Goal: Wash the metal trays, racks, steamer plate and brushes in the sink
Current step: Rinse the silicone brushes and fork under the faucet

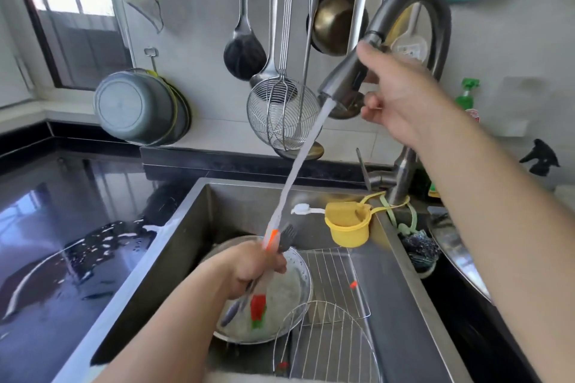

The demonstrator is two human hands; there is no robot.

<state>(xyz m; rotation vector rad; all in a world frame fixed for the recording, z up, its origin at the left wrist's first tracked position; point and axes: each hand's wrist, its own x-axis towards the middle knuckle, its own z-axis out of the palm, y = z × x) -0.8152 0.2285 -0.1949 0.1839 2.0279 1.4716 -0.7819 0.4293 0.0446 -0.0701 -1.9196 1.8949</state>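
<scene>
A: Brushes — where?
B: Above the sink, gripped in the left hand, fingers curled round the handles; water strikes the heads.
A: The right hand?
B: Fingers wrapped round the spray head, tilting it leftward.
A: Below?
B: The steamer plate lies in the basin, a flat rack just beside it, a round rack nearer.

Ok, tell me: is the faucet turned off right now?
No, water streams from the spray head onto the brushes held over the sink.
</scene>
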